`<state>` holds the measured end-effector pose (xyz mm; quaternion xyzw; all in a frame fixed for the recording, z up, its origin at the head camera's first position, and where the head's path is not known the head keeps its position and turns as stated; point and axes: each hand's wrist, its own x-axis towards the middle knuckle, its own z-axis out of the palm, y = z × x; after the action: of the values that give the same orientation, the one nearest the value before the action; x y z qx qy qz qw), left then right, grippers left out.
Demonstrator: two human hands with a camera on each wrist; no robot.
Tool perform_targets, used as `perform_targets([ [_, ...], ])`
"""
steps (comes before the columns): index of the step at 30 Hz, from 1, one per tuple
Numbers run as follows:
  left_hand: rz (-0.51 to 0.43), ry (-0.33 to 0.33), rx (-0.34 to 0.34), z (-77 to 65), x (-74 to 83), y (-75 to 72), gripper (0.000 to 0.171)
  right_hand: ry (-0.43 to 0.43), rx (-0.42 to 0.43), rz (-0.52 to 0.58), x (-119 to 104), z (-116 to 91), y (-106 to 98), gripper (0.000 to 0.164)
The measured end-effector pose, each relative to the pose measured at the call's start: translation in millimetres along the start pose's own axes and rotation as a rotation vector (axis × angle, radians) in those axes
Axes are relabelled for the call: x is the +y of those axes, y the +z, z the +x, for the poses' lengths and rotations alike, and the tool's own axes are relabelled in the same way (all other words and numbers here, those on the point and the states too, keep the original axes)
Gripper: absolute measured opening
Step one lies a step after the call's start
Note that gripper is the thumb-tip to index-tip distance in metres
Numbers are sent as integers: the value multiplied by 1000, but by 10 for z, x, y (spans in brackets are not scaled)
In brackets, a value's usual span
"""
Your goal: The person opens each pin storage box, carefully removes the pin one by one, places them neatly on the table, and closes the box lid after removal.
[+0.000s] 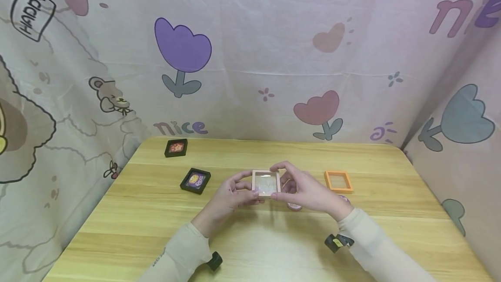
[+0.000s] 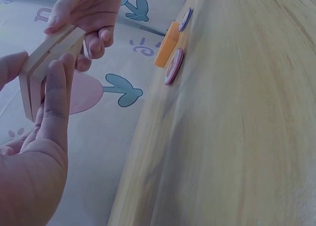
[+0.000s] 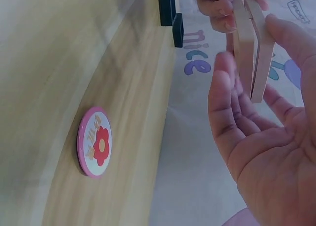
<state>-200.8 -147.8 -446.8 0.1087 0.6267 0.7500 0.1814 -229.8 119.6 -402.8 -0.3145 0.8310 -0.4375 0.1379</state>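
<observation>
Both hands hold up a pale square display frame (image 1: pixel 266 183) with a clear film window, above the middle of the table. The left hand (image 1: pixel 232 195) pinches its left side, thumb at the lower corner. On the opposite side, the right hand (image 1: pixel 303 188) grips it between thumb and fingers. From the wrist views the frame has two halves, with a narrow gap along part of the seam. A round pink-edged badge with a red flower (image 3: pixel 94 142) lies on the table below the right hand. Another round badge (image 2: pixel 185 19) is partly hidden by the right wrist in the head view.
An orange square frame (image 1: pixel 340 190) lies to the right of the hands. Two black frames with pictures inside are on the left: one nearer (image 1: pixel 195 180), one by the back edge (image 1: pixel 176 147). A printed curtain (image 1: pixel 242 34) hangs behind the wooden table (image 1: pixel 266 251).
</observation>
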Motion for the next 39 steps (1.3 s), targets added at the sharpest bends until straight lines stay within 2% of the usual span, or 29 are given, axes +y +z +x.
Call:
perform_targets([
  [17, 5, -31, 6, 2, -23, 0, 79, 39, -55, 150, 51, 7, 14, 68],
  [27, 9, -17, 0, 25, -46, 10, 79, 55, -71, 200, 79, 10, 30, 69],
  [31, 11, -21, 11, 32, -50, 10, 80, 45, -53, 152, 84, 4, 30, 70],
  [36, 17, -24, 22, 29, -52, 11, 82, 13, 0, -10, 79, -2, 23, 71],
  [39, 20, -24, 19, 29, -54, 10, 81, -2, 25, -71, 62, 0, 23, 75],
])
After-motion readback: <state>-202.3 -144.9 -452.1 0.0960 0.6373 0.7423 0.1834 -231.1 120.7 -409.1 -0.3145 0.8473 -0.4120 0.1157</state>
